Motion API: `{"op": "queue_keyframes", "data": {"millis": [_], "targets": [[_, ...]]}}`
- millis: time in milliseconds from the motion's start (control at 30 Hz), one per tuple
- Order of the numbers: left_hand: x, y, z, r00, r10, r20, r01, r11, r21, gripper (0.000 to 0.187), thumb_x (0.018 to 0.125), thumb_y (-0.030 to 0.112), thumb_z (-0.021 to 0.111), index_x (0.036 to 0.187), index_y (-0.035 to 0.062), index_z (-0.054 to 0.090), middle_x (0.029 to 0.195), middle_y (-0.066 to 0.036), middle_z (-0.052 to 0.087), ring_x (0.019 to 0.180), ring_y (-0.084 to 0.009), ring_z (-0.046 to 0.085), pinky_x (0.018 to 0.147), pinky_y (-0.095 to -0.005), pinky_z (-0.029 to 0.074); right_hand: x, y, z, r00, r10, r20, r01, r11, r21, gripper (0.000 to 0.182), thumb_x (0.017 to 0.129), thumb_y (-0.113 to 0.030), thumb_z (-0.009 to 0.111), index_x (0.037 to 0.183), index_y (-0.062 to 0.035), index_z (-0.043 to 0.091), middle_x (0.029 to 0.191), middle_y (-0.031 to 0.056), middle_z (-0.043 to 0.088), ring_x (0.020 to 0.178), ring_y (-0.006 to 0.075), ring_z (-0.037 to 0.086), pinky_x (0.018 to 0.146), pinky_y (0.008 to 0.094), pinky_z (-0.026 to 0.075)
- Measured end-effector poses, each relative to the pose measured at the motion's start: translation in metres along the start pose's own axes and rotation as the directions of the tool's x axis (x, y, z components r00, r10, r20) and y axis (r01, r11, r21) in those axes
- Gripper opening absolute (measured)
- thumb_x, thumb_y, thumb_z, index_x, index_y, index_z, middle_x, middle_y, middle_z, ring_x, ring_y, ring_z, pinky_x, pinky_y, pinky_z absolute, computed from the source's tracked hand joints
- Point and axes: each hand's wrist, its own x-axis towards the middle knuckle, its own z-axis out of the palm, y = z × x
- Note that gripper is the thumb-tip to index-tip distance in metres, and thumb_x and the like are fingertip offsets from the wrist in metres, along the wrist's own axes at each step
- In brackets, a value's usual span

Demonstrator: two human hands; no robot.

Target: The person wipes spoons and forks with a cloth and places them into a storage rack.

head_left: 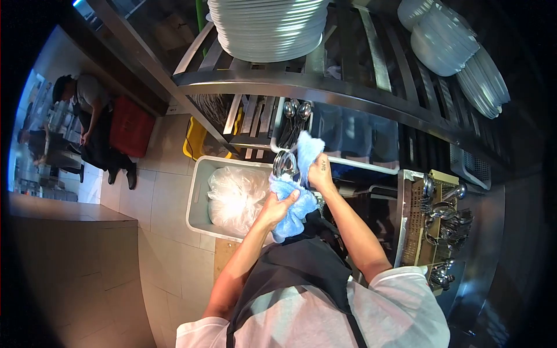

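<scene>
A blue cloth (285, 219) is bunched in my left hand (277, 207), around the lower part of a bundle of shiny spoons (285, 165). My right hand (319, 173) is closed on another part of blue cloth (309, 152), just right of the spoon heads. Both hands are in front of my dark apron, close together. Behind them, more spoons (297, 110) stand in a white container on the rack. Whether the two blue pieces are one cloth cannot be made out.
Left of my hands is a grey bin (195, 203) with a clear plastic bag. A metal shelf (249, 83) holds stacked white plates (270, 29). Cutlery baskets (413, 223) stand at right. A person (91, 110) is at far left near a red container (131, 127).
</scene>
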Motion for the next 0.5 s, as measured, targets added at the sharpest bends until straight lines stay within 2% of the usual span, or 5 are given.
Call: {"op": "queue_keyframes", "data": {"millis": [67,100,200,367,500], "targets": [[-0.005,-0.003,-0.003,0.999,0.038,-0.004,-0.038,0.999,0.009,0.03,0.078,0.015,0.06,0.102,0.0025,0.048,0.09,-0.005,0.057,0.078,-0.0132,0.053,0.069,-0.0284,0.044,0.014,0.005,0.001,0.927,-0.196,-0.319,0.235,0.968,0.089,0.031,0.07,0.008,0.039,0.097,0.0046,0.054,0.089,0.0084,0.06,0.082,0.0181,0.056,0.073,0.0275,0.043],[-0.008,-0.005,-0.005,0.997,0.076,-0.011,-0.075,0.997,0.018,0.031,0.078,0.016,0.06,0.103,0.0025,0.047,0.09,-0.005,0.056,0.078,-0.0133,0.054,0.069,-0.0286,0.045,0.013,-0.007,-0.004,0.948,0.119,-0.294,0.018,0.905,0.426,0.026,0.075,0.006,0.041,0.098,0.0026,0.053,0.094,0.0068,0.058,0.081,0.0169,0.056,0.071,0.0264,0.044],[-0.008,-0.012,-0.005,0.985,0.079,-0.154,-0.086,0.996,-0.036,0.022,0.081,0.014,0.056,0.099,0.0048,0.049,0.085,-0.004,0.055,0.08,-0.0129,0.052,0.069,-0.0271,0.044,0.018,-0.018,-0.009,0.946,0.205,-0.249,0.061,0.646,0.761,0.023,0.079,0.001,0.047,0.101,-0.0056,0.05,0.092,0.0041,0.055,0.08,0.0158,0.055,0.069,0.0285,0.047],[-0.013,0.022,0.007,0.972,0.004,-0.236,0.01,0.998,0.059,0.022,0.081,0.016,0.054,0.098,0.0019,0.049,0.087,-0.006,0.055,0.08,-0.0128,0.052,0.069,-0.0265,0.043,0.007,0.005,0.019,0.721,0.509,-0.469,0.255,0.434,0.864,0.029,0.086,-0.022,0.047,0.113,-0.0112,0.042,0.106,0.0048,0.051,0.089,0.0182,0.054,0.071,0.0315,0.049],[-0.002,0.008,0.002,0.94,0.099,-0.326,-0.069,0.992,0.104,0.025,0.081,0.018,0.055,0.097,0.0001,0.049,0.088,-0.007,0.055,0.08,-0.013,0.051,0.072,-0.0272,0.041,-0.013,0.043,0.028,0.892,0.445,-0.073,-0.108,0.368,0.923,0.027,0.088,-0.027,0.04,0.109,-0.0109,0.045,0.095,0.0034,0.053,0.079,0.0187,0.056,0.063,0.0331,0.049]]}}
